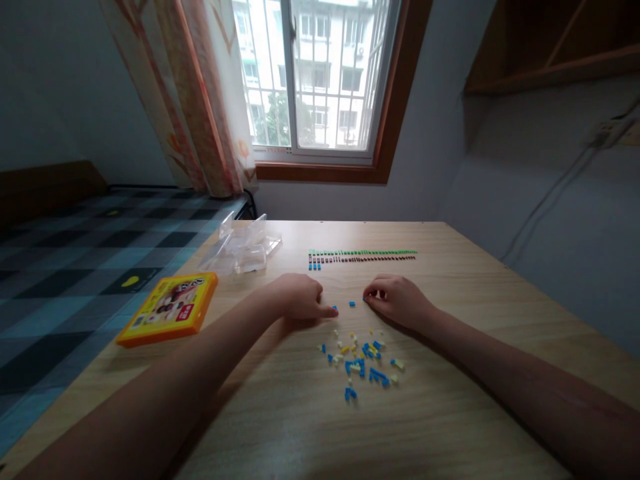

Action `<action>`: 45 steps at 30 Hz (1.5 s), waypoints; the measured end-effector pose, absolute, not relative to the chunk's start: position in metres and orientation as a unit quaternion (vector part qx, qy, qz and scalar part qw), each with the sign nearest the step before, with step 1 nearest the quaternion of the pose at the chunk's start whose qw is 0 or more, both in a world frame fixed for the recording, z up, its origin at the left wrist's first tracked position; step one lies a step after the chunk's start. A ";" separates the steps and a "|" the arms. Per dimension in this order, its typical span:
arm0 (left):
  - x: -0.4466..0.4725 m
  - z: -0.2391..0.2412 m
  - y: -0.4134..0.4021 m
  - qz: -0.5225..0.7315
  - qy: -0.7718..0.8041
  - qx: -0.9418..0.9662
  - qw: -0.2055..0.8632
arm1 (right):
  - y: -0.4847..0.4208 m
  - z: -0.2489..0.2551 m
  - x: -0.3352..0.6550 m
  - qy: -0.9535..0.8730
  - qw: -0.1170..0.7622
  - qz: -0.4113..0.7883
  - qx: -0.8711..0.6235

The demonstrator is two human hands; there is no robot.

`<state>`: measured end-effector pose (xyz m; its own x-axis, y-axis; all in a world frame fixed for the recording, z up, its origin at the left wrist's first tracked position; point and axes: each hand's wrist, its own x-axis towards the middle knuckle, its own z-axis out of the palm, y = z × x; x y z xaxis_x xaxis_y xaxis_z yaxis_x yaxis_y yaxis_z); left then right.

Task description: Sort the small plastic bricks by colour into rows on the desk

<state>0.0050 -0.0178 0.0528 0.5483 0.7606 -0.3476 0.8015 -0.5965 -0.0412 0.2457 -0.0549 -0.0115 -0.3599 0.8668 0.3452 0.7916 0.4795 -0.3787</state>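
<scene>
My left hand (301, 297) rests low over the table, fingers curled, its tips closed on a small blue brick (335, 307). Facing it, my right hand (399, 301) is pinched on another tiny blue brick (365, 299), mostly covered by the fingertips. Between the two hands lies a loose blue brick (352, 304), touched by neither. Nearer to me is a scattered pile of blue, yellow and cream bricks (361, 365). Beyond the hands stretch a row of green bricks (363, 253) and a row of dark brown bricks (360, 260), with a short row of blue bricks (315, 267) in front at the left.
Clear plastic trays (245, 250) stand at the table's back left. A yellow-orange box (170, 310) lies by the left edge, beside a checked bed (100, 247). The wooden table (465, 280) ends below the window, and a shelf (555, 70) hangs upper right.
</scene>
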 end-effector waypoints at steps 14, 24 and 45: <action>0.005 0.054 -0.018 -0.165 0.446 0.877 0.061 | -0.066 -0.009 0.244 -0.800 0.291 0.231 -0.470; 0.003 0.050 -0.015 -0.166 0.445 0.878 0.066 | -0.091 0.025 0.254 -0.891 0.130 0.248 -0.358; 0.004 0.053 -0.017 -0.164 0.449 0.876 0.061 | -0.088 0.018 0.250 -0.878 0.159 0.242 -0.382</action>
<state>0.0037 -0.0168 0.0530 0.5434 0.7666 -0.3422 0.8067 -0.5896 -0.0397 0.2503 -0.0884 0.0177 -0.6583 0.7469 0.0937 0.5929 0.5912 -0.5467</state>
